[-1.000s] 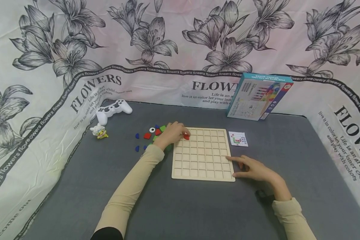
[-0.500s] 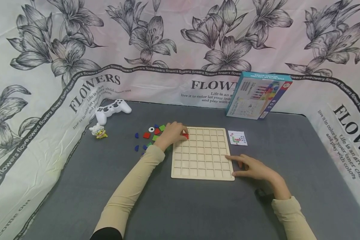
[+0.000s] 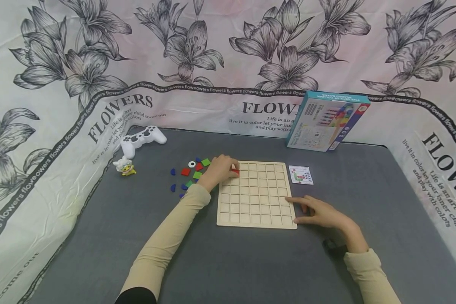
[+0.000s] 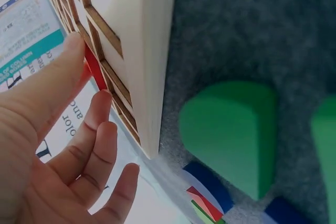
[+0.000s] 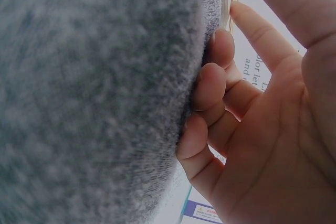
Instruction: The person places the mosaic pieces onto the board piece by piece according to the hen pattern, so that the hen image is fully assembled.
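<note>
A pale wooden grid board (image 3: 255, 200) lies flat on the grey table. At its far left corner my left hand (image 3: 219, 170) pinches a red square tile (image 3: 235, 172). In the left wrist view, thumb and fingertips meet at the red tile (image 4: 95, 67), which sits low against the grid's cells; the other fingers spread loosely beside the board. My right hand (image 3: 321, 213) rests on the table at the board's right side, index fingertip on the edge and thumb at the near right corner. Its remaining fingers bend against the tabletop in the right wrist view.
Loose red, green and blue pieces (image 3: 185, 171) and a white ring (image 3: 191, 164) lie left of the board, partly behind my left arm. A small pattern card (image 3: 301, 175) sits at the right. Farther back are a box (image 3: 323, 122), a white game controller (image 3: 143, 140) and a toy figure (image 3: 125, 166).
The red tile, tilted a second ago, has turned to line up with the corner cell under my left fingers. The right hand stays at the board's edge.
</note>
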Available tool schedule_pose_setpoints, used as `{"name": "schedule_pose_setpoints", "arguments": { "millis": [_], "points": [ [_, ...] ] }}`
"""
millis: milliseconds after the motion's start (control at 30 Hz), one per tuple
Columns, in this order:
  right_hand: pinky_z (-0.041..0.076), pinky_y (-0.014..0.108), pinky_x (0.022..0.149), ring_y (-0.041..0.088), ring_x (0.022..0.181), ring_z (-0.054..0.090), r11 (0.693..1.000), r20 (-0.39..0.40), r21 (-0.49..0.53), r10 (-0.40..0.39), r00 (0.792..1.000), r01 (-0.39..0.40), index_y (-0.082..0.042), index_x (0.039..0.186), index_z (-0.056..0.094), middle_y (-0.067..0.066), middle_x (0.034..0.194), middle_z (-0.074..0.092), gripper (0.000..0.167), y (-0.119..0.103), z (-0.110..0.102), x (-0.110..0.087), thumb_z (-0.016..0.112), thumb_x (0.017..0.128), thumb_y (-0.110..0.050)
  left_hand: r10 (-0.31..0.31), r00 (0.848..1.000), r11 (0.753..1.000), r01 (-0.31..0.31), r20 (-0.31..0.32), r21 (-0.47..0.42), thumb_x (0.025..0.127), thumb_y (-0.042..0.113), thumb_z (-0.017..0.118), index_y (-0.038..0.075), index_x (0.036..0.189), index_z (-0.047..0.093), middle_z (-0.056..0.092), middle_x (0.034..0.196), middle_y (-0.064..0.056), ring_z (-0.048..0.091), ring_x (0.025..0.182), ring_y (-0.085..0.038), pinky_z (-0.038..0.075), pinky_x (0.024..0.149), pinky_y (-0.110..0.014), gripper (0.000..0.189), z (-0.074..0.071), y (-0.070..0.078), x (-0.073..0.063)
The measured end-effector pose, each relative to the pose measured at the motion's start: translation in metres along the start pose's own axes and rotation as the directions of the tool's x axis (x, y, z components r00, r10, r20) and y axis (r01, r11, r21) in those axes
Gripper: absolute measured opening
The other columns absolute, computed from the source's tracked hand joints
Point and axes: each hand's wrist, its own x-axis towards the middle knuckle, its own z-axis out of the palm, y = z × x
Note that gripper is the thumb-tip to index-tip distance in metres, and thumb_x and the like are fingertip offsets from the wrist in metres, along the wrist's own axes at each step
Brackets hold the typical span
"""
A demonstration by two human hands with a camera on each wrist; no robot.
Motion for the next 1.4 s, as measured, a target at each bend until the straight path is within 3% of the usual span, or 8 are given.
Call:
{"name": "schedule_pose_setpoints", "arguments": {
  "millis": [233, 667, 867, 967, 1100, 1233, 1400],
  "points": [
    [0.031, 0.021, 0.054, 0.010, 0.066, 0.039, 1.000, 0.000, 0.004, 0.015, 1.000, -0.015, -0.021, 0.136, 0.048, -0.001, 0.081, 0.042, 0.067, 0.001, -0.001, -0.002, 0.070, 0.077, -0.045, 0.006, 1.000, 0.999, -0.006, 0.005, -0.038, 0.083, 0.022, 0.069, 0.021, 0.101, 0.072, 0.067, 0.095, 0.001, 0.057, 0.089, -0.017, 0.041, 0.081, -0.036, 0.018, -0.002, -0.001, 0.002],
    [0.031, 0.021, 0.055, 0.010, 0.067, 0.039, 1.000, 0.005, 0.028, -0.011, 1.000, 0.011, -0.018, 0.136, 0.048, -0.001, 0.081, 0.043, 0.067, -0.001, 0.000, -0.002, 0.070, 0.078, -0.042, 0.109, 0.992, 0.992, -0.112, 0.063, 0.060, 0.085, 0.023, 0.067, 0.019, 0.105, 0.066, 0.060, 0.100, -0.002, 0.050, 0.098, -0.021, 0.039, 0.088, -0.042, 0.020, -0.006, -0.004, 0.002],
    [0.032, 0.021, 0.055, 0.010, 0.067, 0.039, 1.000, 0.001, 0.022, -0.011, 1.000, 0.011, -0.018, 0.136, 0.048, -0.001, 0.082, 0.043, 0.066, 0.000, 0.000, -0.002, 0.070, 0.078, -0.043, 0.122, 0.991, 0.989, -0.116, 0.055, -0.093, 0.086, 0.016, 0.066, 0.018, 0.102, 0.064, 0.064, 0.100, -0.001, 0.051, 0.101, -0.020, 0.034, 0.094, -0.045, 0.016, -0.004, -0.010, 0.004],
    [0.031, 0.022, 0.055, 0.010, 0.068, 0.039, 1.000, 0.003, 0.022, -0.008, 1.000, 0.008, -0.019, 0.136, 0.048, -0.001, 0.082, 0.043, 0.067, 0.000, 0.000, -0.002, 0.070, 0.078, -0.043, 0.134, 0.988, 0.973, -0.118, 0.071, -0.200, 0.087, 0.014, 0.064, 0.017, 0.100, 0.063, 0.064, 0.099, 0.000, 0.052, 0.101, -0.019, 0.030, 0.097, -0.048, 0.013, -0.004, -0.015, 0.006],
    [0.031, 0.022, 0.055, 0.009, 0.067, 0.039, 1.000, 0.004, 0.024, -0.008, 1.000, 0.008, -0.019, 0.136, 0.049, -0.002, 0.082, 0.043, 0.066, 0.000, -0.001, -0.002, 0.069, 0.078, -0.044, 0.175, 0.978, 0.937, -0.131, 0.109, -0.323, 0.089, 0.010, 0.061, 0.014, 0.101, 0.063, 0.064, 0.098, -0.003, 0.056, 0.096, -0.019, 0.040, 0.091, -0.041, 0.013, -0.007, -0.023, 0.009],
    [0.031, 0.021, 0.055, 0.009, 0.067, 0.038, 1.000, 0.004, 0.025, -0.013, 1.000, 0.013, -0.020, 0.136, 0.048, -0.002, 0.081, 0.043, 0.066, 0.001, 0.000, -0.001, 0.069, 0.078, -0.044, 0.180, 0.974, 0.926, -0.121, 0.137, -0.357, 0.091, 0.008, 0.058, 0.012, 0.100, 0.066, 0.065, 0.097, -0.005, 0.056, 0.087, -0.018, 0.046, 0.074, -0.030, 0.013, -0.014, -0.030, 0.012],
    [0.031, 0.022, 0.055, 0.009, 0.067, 0.038, 1.000, 0.009, 0.030, -0.007, 1.000, 0.007, -0.021, 0.136, 0.048, -0.001, 0.082, 0.043, 0.066, 0.001, 0.000, 0.000, 0.069, 0.078, -0.045, 0.198, 0.964, 0.932, -0.130, 0.176, -0.339, 0.092, 0.009, 0.056, 0.010, 0.098, 0.069, 0.066, 0.097, -0.006, 0.054, 0.081, -0.017, 0.044, 0.070, -0.026, 0.014, -0.024, -0.035, 0.017]
  ]
}}
